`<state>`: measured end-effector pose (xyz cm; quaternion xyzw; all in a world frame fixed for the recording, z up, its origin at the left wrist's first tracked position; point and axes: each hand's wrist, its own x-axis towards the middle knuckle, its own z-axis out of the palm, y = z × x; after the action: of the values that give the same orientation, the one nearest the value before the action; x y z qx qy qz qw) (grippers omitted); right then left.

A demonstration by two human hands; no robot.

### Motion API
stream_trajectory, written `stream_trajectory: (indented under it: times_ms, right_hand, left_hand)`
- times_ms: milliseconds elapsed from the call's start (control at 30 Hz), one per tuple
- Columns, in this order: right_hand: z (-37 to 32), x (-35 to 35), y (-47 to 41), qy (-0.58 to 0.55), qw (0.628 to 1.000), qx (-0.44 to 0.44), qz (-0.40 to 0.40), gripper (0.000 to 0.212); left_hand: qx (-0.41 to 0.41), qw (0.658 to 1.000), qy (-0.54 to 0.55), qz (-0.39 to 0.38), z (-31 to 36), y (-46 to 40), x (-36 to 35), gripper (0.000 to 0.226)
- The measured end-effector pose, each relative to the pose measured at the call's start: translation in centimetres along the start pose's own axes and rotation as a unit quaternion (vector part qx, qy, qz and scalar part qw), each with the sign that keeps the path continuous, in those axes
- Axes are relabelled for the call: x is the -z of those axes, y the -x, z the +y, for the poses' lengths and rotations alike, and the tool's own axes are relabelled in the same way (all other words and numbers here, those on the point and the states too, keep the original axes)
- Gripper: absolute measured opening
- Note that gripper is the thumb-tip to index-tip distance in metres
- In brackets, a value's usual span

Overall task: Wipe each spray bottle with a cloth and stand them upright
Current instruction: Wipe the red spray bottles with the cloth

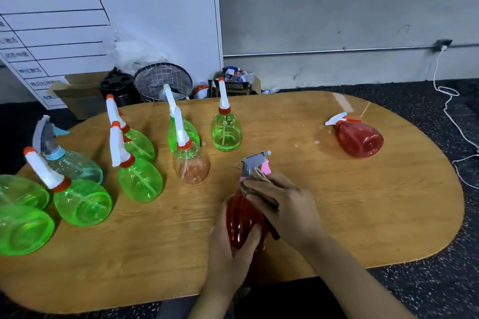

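My left hand (229,248) grips the body of a red spray bottle (242,217) with a grey and pink trigger head, near the front middle of the wooden table (363,202). My right hand (285,204) presses a brown cloth (256,181) round the bottle's neck and shoulder. Another red bottle (359,137) lies on its side at the right. Several green bottles (140,181) stand upright on the left half, along with a pale orange one (191,166) and a clear blue one (75,163).
Behind the table stand a wire waste basket (163,80), a black bin (118,88) and cardboard boxes (80,96) against a white chart board. A white cable (451,111) trails over the dark floor at the right.
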<state>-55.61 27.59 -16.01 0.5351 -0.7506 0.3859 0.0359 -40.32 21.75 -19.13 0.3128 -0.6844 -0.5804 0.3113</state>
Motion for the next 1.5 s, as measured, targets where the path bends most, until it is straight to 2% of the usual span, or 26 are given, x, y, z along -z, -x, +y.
stream_trajectory:
  times_ms: [133, 300, 367, 467, 567, 633, 733, 867, 933, 1067, 1100, 1233, 1300, 1400, 1433, 1500]
  right_hand:
    - [0.5, -0.5, -1.6, 0.03, 0.999, -0.005, 0.019, 0.033]
    - [1.7, -0.4, -3.8, 0.046, 0.989, -0.116, 0.076, 0.04]
    - [1.4, -0.8, -3.7, 0.034, 0.993, -0.101, 0.049, 0.041]
    - [0.5, -1.1, -2.9, -0.014, 0.999, -0.024, -0.022, 0.039]
    - [0.8, -0.8, -3.4, 0.021, 0.999, 0.013, -0.033, 0.04]
    - [1.4, -0.5, -4.1, 0.053, 0.998, -0.026, -0.001, 0.043]
    - [1.8, -0.2, -4.4, 0.044, 0.995, -0.089, 0.027, 0.043]
    - [1.1, -0.3, -3.6, -0.019, 0.997, -0.001, -0.072, 0.037]
    - [1.5, -0.1, -3.7, 0.008, 0.998, 0.002, -0.06, 0.033]
    - [1.9, 0.0, -4.1, 0.044, 0.996, -0.07, 0.014, 0.033]
    - [1.7, 0.0, -4.0, 0.027, 0.998, -0.062, 0.009, 0.033]
    - [1.5, 0.0, -3.4, -0.027, 0.995, 0.019, -0.091, 0.034]
    - [1.9, 0.5, -4.0, 0.004, 0.997, 0.009, -0.072, 0.038]
    - [2.4, 0.6, -4.5, 0.031, 0.997, -0.065, 0.007, 0.038]
    - [2.4, 0.4, -4.5, 0.026, 0.997, -0.072, 0.008, 0.037]
    - [2.2, -0.1, -4.0, -0.009, 0.998, -0.039, -0.04, 0.034]
  left_hand:
    - [0.008, 1.0, -0.009, 0.011, -0.4, 0.1, 0.0, 0.058]
    - [0.001, 1.0, -0.004, 0.004, -0.6, 0.1, -0.2, 0.063]
    - [0.0, 1.0, -0.003, 0.006, -0.7, 0.1, -0.2, 0.062]
    - [-0.013, 1.0, -0.004, 0.015, -0.6, 0.1, -0.2, 0.06]
    - [-0.011, 1.0, -0.004, 0.009, -0.8, 0.1, -0.2, 0.062]
    - [-0.012, 1.0, -0.007, 0.003, -0.9, 0.1, -0.2, 0.066]
    - [-0.006, 1.0, -0.01, 0.0, -0.8, 0.2, -0.2, 0.066]
    - [-0.002, 1.0, -0.008, 0.003, -1.0, 0.1, -0.2, 0.059]
    - [-0.006, 1.0, -0.02, -0.003, -1.1, 0.0, -0.2, 0.063]
    - [-0.002, 1.0, -0.026, -0.006, -1.4, 0.1, -0.2, 0.074]
    - [-0.001, 1.0, -0.024, -0.004, -1.3, 0.1, -0.2, 0.073]
    - [0.002, 1.0, -0.023, 0.0, -1.2, 0.1, -0.1, 0.069]
    - [0.008, 0.999, -0.032, -0.002, -1.3, 0.1, -0.2, 0.073]
    - [0.011, 0.999, -0.035, -0.004, -1.6, 0.1, -0.2, 0.077]
    - [0.011, 0.999, -0.032, -0.002, -1.5, 0.1, -0.2, 0.077]
    - [0.012, 1.0, -0.022, 0.001, -1.2, 0.2, -0.2, 0.072]
